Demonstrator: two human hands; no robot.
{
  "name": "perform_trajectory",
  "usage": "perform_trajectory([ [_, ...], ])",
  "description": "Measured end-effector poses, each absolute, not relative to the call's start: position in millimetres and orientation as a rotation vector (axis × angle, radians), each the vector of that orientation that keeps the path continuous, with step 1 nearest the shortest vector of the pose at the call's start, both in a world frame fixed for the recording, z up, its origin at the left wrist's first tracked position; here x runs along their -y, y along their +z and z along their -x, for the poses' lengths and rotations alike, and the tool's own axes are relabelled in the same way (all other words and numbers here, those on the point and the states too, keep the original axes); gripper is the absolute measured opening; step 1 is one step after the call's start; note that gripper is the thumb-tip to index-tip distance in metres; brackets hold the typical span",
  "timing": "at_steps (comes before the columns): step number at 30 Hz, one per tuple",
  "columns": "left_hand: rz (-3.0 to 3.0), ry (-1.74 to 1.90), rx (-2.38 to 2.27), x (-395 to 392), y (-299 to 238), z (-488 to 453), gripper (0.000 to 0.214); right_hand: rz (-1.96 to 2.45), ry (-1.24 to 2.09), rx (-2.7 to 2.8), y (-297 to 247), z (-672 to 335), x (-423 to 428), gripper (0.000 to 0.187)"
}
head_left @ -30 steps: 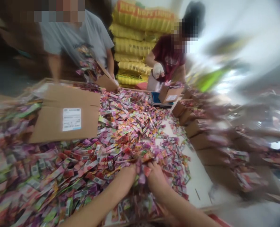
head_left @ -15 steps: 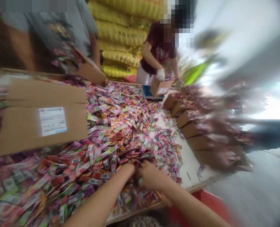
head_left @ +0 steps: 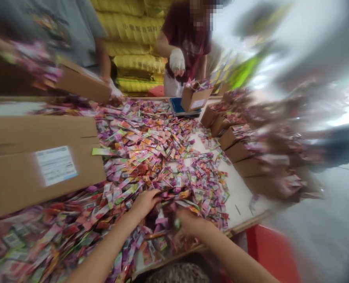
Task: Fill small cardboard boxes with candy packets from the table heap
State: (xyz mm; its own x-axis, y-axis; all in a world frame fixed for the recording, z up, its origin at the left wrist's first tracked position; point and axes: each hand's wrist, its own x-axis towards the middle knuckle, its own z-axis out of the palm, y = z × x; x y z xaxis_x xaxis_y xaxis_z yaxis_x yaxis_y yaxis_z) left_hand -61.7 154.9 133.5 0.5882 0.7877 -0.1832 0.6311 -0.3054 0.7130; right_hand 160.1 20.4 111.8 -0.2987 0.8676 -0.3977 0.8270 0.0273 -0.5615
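My left hand (head_left: pixel 146 201) lies on the heap of small colourful snack packets (head_left: pixel 150 151), close to the table's front edge. Its visible fingers are stretched to the right over several packets, and it grips nothing that I can see. To its right, my right hand (head_left: pixel 189 223) is low among the packets, with its fingers curled downward and smeared by motion. Whether it holds any packets cannot be made out. Loose packets (head_left: pixel 161 218) lie in the gap between both hands.
A large labelled carton (head_left: pixel 21 165) lies on the heap at left. Filled open boxes (head_left: pixel 251 167) line the table's right side. Across the table, a gloved co-worker stands behind a box (head_left: pixel 195 98) on a blue-topped scale (head_left: pixel 177 107); another tilts a carton (head_left: pixel 81 82). A red bin (head_left: pixel 271 251) stands below.
My hands have moved apart, baring packets between them. The far co-worker's gloved hand has risen off the box, which now shows packets on top. The other co-worker's carton has shifted left in view.
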Motion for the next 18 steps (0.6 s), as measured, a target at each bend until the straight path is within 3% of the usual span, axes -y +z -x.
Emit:
perform_trajectory([
  [5, -1.947, 0.295, -1.064, -142.0, 97.3, 46.6, 0.038, 1.799, 1.129, 2.228, 153.7, -182.1, -22.9, 0.049],
  [9, -1.881, 0.321, -1.022, -112.6, 99.3, 28.4, 0.035, 1.723, 1.364, 1.963, 193.1, -212.9, -23.8, 0.026],
  [12, -1.868, 0.353, -1.044, -94.7, 103.8, 21.6, 0.036, 1.805, 1.078, 1.873, 212.7, -223.9, -25.6, 0.005],
  [15, -1.88, 0.37, -1.114, -93.8, 104.7, 26.7, 0.036, 1.787, 0.599, 2.106, 202.5, -209.1, -25.4, 0.054],
  [16, -1.881, 0.371, -1.139, -96.6, 104.1, 30.4, 0.036, 1.722, 0.525, 2.243, 191.9, -199.8, -24.8, 0.06],
  [18, -1.873, 0.375, -1.162, -102.7, 102.4, 38.7, 0.037, 1.55, 0.525, 2.489, 167.6, -181.8, -24.0, 0.043],
])
